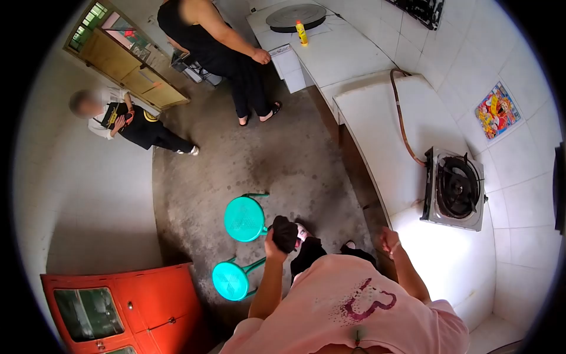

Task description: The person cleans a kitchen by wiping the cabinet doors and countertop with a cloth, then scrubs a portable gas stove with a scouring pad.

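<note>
A dark, crumpled bundle, which looks like cloth, is gripped in my left hand. It is held up in front of my body, above the floor and just right of a green stool. My right hand hangs beside the edge of the white counter. Its fingers are curled in, and nothing shows in them. A second green stool stands nearer to me on the left.
A gas stove with a brown hose sits on the counter. A yellow bottle and a round grey lid are farther back. One person stands by that counter, another near the left wall. An orange cabinet is at lower left.
</note>
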### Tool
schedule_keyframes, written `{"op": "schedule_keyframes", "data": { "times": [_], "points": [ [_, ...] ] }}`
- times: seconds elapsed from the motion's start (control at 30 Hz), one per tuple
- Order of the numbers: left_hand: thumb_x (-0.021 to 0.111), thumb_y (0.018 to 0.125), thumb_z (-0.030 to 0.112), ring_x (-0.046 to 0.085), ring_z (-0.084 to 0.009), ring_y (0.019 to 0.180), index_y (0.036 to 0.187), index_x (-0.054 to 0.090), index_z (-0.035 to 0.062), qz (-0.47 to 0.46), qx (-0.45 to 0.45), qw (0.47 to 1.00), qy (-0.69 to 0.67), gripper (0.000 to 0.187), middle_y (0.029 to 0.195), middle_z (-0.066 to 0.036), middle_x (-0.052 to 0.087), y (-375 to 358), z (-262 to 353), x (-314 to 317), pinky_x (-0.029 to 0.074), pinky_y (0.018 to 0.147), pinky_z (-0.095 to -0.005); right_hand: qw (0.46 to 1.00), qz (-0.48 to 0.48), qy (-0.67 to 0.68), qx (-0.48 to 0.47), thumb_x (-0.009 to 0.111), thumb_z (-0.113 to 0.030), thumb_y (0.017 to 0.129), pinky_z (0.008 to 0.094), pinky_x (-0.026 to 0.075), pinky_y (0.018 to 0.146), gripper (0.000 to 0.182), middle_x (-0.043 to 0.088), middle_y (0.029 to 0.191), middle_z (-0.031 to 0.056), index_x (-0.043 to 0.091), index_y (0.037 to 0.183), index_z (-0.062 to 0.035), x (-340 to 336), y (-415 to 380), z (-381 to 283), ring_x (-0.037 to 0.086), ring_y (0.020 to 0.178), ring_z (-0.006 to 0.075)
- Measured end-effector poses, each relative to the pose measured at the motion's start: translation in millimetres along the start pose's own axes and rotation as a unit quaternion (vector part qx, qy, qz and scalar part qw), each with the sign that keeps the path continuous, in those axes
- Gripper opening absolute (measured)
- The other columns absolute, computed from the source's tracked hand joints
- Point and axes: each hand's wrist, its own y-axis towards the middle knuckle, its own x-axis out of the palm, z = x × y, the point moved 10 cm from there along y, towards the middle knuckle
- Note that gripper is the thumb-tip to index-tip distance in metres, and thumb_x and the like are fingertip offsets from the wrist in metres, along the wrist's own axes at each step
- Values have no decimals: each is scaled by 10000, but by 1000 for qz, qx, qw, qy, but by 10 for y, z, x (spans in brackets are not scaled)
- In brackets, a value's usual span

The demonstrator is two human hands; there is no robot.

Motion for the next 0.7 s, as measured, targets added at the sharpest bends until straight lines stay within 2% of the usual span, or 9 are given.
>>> {"op": "schedule_keyframes", "data": {
  "times": [0.1, 0.13, 0.23, 0.3, 0.37, 0.47, 0.57, 0.67, 0.7],
  "points": [
    [404, 942, 384, 615, -325, 1062, 1257, 544, 38, 52, -3, 998, -24, 488, 1189, -154, 622, 59, 364, -297, 503, 930, -470, 986, -40, -149, -66, 511, -384, 891, 324, 285, 348, 443, 415, 433, 50, 545, 596, -54, 977, 166, -646, 377, 336, 166],
    [443, 941, 413, 642, -285, 1018, 1228, 570, 52, 52, -3, 998, -32, 479, 1158, -148, 636, 94, 476, -458, 532, 882, -421, 984, -48, -157, -74, 509, -388, 891, 327, 281, 349, 450, 410, 426, 48, 547, 591, -54, 1249, 205, -778, 382, 338, 166],
    [473, 927, 486, 649, -283, 978, 1201, 584, 63, 10, 23, 996, -81, 516, 1136, -137, 645, 380, 852, -1006, 535, 865, -435, 972, -71, -193, -110, 513, -388, 891, 331, 266, 343, 479, 396, 402, 53, 525, 548, -53, 2094, 360, -1261, 361, 310, 177],
    [462, 932, 500, 642, -289, 994, 1206, 578, 62, 97, 45, 988, -114, 530, 1142, -135, 643, 289, 1239, -931, 526, 876, -458, 976, -98, -167, -96, 497, -385, 907, 329, 236, 313, 502, 373, 368, 55, 501, 524, -61, 2534, 643, -1317, 331, 276, 177],
    [442, 938, 506, 634, -301, 1020, 1216, 567, 58, 113, 46, 981, -148, 542, 1157, -135, 638, 335, 1604, -1030, 518, 885, -471, 973, -119, -180, -81, 490, -385, 914, 330, 225, 302, 509, 368, 357, 55, 494, 519, -64, 2920, 737, -1381, 326, 268, 175],
    [369, 956, 472, 656, -330, 959, 1214, 572, 22, 113, 48, 976, -181, 558, 1122, -179, 647, 505, 2123, -1130, 542, 863, -459, 967, -123, -216, -62, 485, -384, 923, 329, 209, 289, 506, 371, 355, 55, 495, 532, -64, 3364, 925, -1479, 318, 263, 170],
    [369, 956, 443, 655, -335, 952, 1199, 578, 22, 139, 72, 973, -169, 529, 1108, -176, 651, 688, 2544, -1323, 545, 855, -466, 966, -122, -224, -52, 476, -383, 929, 329, 210, 288, 502, 365, 354, 48, 511, 554, -52, 3706, 1069, -1542, 312, 261, 168],
    [379, 944, 392, 661, -343, 906, 1135, 604, 53, 84, 81, 973, -200, 450, 1046, -164, 667, 990, 2885, -1288, 551, 800, -496, 953, -132, -261, -79, 479, -388, 922, 328, 214, 294, 492, 368, 369, 42, 519, 570, -47, 4027, 1227, -1740, 312, 268, 165],
    [399, 936, 392, 660, -351, 891, 1126, 609, 69, 66, 74, 973, -210, 429, 1025, -156, 674, 1137, 2979, -1252, 547, 778, -511, 955, -121, -266, -52, 482, -387, 917, 327, 213, 295, 489, 371, 374, 42, 520, 568, -46, 4080, 1328, -1775, 313, 270, 164]
  ]
}}
